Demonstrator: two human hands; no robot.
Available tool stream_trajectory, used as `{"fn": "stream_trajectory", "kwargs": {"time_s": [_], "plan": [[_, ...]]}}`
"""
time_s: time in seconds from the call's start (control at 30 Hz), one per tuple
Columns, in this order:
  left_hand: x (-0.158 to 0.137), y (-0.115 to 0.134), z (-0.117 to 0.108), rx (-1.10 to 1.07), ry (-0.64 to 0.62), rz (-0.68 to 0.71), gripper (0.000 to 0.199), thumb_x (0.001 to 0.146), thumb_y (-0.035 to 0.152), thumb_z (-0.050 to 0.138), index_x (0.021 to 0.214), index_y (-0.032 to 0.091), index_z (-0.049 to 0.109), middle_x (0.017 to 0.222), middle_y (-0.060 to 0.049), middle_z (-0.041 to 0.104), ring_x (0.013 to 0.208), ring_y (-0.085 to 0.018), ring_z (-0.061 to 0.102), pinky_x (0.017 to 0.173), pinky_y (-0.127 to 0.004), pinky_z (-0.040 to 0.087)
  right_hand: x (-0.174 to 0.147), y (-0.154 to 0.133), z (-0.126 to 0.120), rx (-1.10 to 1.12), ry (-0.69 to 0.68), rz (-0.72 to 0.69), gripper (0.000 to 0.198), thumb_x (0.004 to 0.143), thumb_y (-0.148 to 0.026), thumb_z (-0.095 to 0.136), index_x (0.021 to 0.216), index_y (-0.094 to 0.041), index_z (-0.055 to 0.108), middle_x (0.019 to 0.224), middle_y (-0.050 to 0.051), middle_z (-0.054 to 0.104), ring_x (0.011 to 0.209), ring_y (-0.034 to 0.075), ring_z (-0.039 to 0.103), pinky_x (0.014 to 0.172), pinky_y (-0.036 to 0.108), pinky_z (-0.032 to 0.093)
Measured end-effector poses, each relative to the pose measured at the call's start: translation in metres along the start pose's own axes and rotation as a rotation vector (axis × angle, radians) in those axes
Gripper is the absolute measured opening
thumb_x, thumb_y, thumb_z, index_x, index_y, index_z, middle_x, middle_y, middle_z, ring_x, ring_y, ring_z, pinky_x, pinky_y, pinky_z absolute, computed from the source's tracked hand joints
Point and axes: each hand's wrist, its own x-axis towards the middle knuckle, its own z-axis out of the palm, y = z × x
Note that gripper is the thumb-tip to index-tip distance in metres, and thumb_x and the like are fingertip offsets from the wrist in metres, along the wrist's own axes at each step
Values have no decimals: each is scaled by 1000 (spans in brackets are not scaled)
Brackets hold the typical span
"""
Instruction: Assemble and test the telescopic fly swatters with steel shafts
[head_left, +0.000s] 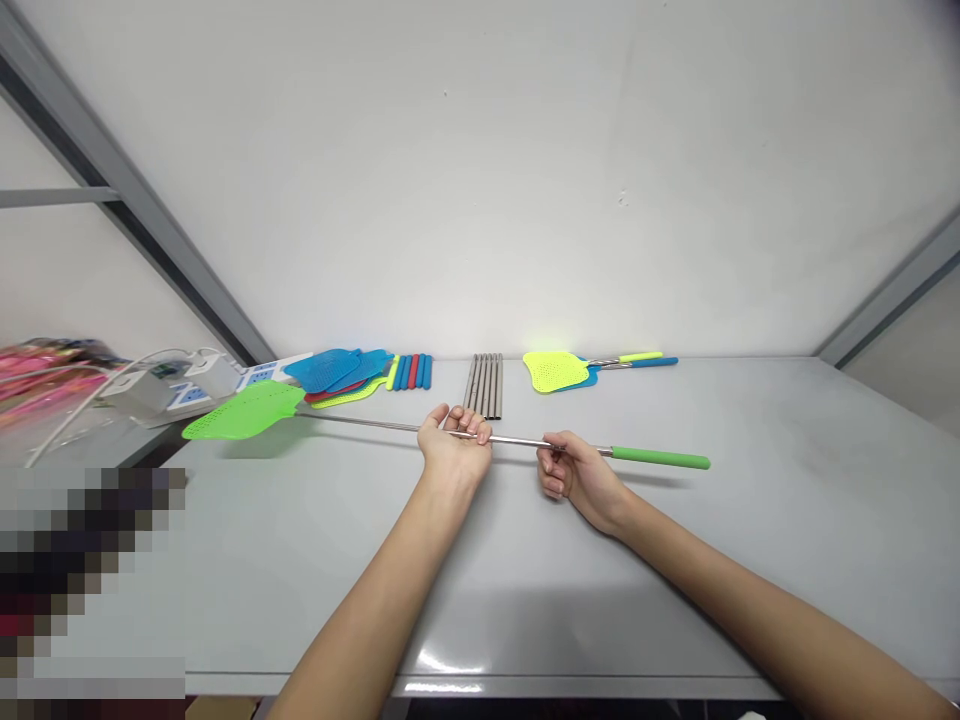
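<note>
A fly swatter with a green perforated head (246,411), a long thin metal rod and a green grip (660,457) lies nearly level across my two hands, above the table. My left hand (456,445) is palm up, its fingers curled round the middle of the rod. Further right, my right hand (574,475) pinches the rod between thumb and forefinger, a little left of the green grip. Behind my left hand, several metal tubes (484,385) lie side by side.
On the grey table (300,560), blue, red and yellow swatter heads (334,370) are piled back left, beside a row of coloured grips (412,372). Two swatters (559,370) lie back right. Power strips and plugs (139,392) sit at the left edge, and a wall (480,180) stands behind.
</note>
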Motion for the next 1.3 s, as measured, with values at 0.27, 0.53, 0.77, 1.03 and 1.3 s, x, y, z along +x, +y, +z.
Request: {"fn": "stream_trajectory", "kwargs": {"time_s": [0.27,0.53,0.77,1.03,1.3], "plan": [[1,-6,1,0,-36,16,20,75,15,31,54,18,29,44,5,25,35,-7,26,34,-20,22,2,1,-3,44,6,-2,33,75,-35,42,49,-15,47,44,-6,28,39,7,30,44,24,23],[1,-12,-1,-13,-82,31,19,73,14,33,54,17,31,45,3,29,37,-7,29,37,-20,26,2,1,-5,79,16,-6,34,76,-34,41,48,-15,47,43,-6,28,38,7,31,43,23,22],[0,-24,-4,-3,-134,-5,20,72,14,34,52,16,34,46,1,33,41,-9,33,41,-21,30,3,1,-3,74,14,-2,35,76,-36,42,48,-15,47,42,-6,29,37,7,30,43,23,22],[-4,-38,-10,-10,-226,-108,25,75,20,33,51,15,36,49,0,34,45,-10,36,44,-23,35,3,2,-2,52,6,1,37,75,-37,42,46,-15,46,41,-5,30,37,7,30,43,23,22],[-6,-42,-11,-28,-268,-148,27,77,22,32,51,15,37,50,0,34,47,-10,36,46,-24,36,3,2,-3,48,5,-7,36,75,-37,42,46,-16,46,41,-5,31,37,7,31,43,23,22]]}}
